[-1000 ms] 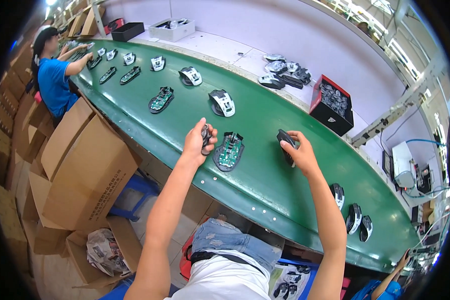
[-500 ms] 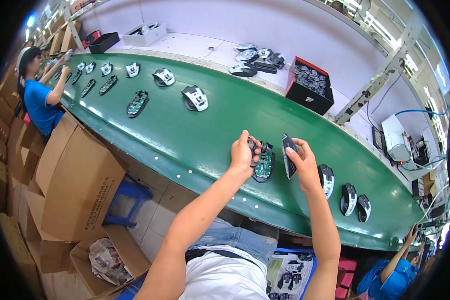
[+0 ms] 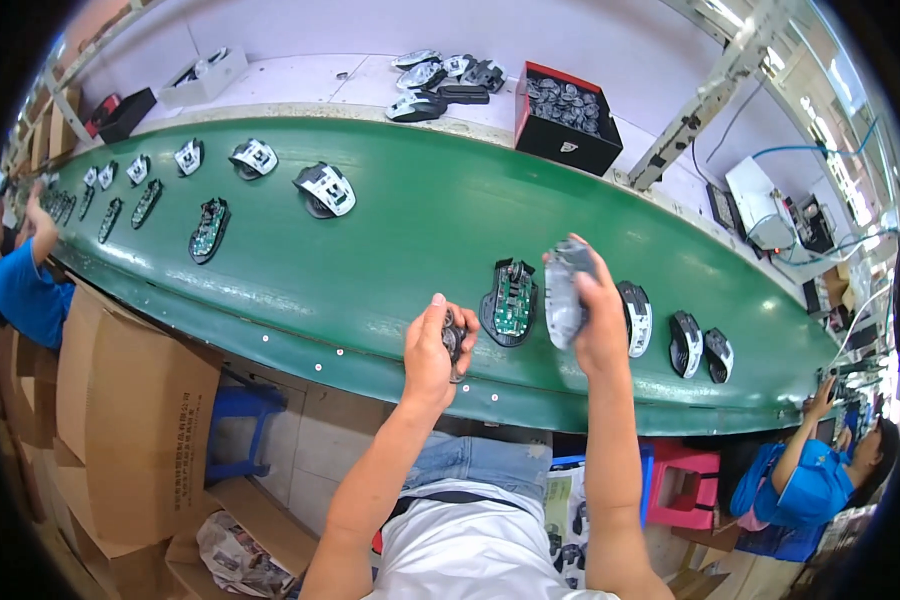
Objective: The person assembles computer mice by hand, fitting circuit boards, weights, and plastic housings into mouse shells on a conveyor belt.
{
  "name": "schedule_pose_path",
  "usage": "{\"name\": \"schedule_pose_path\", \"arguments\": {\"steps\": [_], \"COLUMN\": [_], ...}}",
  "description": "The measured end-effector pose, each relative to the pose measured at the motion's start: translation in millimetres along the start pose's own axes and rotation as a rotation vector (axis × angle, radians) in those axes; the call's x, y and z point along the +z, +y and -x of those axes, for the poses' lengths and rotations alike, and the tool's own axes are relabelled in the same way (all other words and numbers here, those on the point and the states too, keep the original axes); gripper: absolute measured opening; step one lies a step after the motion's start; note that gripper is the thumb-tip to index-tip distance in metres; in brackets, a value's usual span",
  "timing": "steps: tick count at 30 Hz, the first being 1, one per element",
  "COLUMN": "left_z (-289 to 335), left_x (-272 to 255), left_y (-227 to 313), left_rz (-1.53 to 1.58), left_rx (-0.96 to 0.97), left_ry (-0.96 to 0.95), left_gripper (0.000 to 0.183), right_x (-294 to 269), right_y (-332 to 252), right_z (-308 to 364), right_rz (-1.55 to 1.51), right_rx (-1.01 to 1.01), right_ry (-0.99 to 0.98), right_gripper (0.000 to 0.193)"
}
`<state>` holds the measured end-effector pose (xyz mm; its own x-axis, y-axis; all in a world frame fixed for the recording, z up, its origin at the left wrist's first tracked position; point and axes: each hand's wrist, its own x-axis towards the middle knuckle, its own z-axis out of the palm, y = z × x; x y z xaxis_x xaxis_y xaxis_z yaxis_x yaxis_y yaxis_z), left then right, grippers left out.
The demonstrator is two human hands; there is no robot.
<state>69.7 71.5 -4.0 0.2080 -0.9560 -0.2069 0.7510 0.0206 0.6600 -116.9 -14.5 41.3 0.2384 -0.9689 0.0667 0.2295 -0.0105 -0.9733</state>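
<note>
My left hand (image 3: 432,352) is closed around several small dark round parts (image 3: 453,336), just above the near edge of the green belt (image 3: 390,250). In my right hand (image 3: 600,320) is a grey mouse shell (image 3: 564,295), held upright and smeared by motion. Between the two hands a black mouse base with a green circuit board (image 3: 513,308) lies on the belt, touched by neither. A white and black mouse shell (image 3: 637,318) sits right behind my right hand, and two more mouse shells (image 3: 685,345) lie further right.
More circuit-board bases (image 3: 209,232) and white shells (image 3: 326,190) line the belt to the left. On the far ledge are a pile of mouse shells (image 3: 420,77) and a black box (image 3: 567,148) of round parts. Co-workers in blue (image 3: 30,295) sit at both ends. Cardboard boxes (image 3: 135,420) stand near left.
My left hand has drawn back left and toward me, away from the circuit board. My right hand has turned the shell so its broad grey face shows. The whole view has shifted.
</note>
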Motion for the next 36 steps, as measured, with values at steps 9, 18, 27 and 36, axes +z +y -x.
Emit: {"name": "schedule_pose_path", "arguments": {"steps": [9, 18, 27, 36], "left_z": [11, 13, 36, 37], "left_x": [-6, 5, 29, 10], "left_y": [14, -7, -29, -18], "left_rz": [0.001, -0.095, -0.109, -0.003], "left_rx": [0.000, -0.140, -0.238, -0.089], "left_ry": [0.014, 0.027, -0.070, -0.055], "left_gripper": [0.043, 0.044, 0.044, 0.041], "right_x": [-1, -14, -25, 19], "right_y": [-14, 4, -5, 13], "right_z": [35, 13, 4, -7], "right_rz": [-0.767, 0.533, 0.965, 1.199], "right_rx": [0.256, -0.110, -0.218, -0.257], "right_ry": [-0.158, 0.094, 0.038, 0.017], "right_gripper": [0.065, 0.059, 0.060, 0.064]}}
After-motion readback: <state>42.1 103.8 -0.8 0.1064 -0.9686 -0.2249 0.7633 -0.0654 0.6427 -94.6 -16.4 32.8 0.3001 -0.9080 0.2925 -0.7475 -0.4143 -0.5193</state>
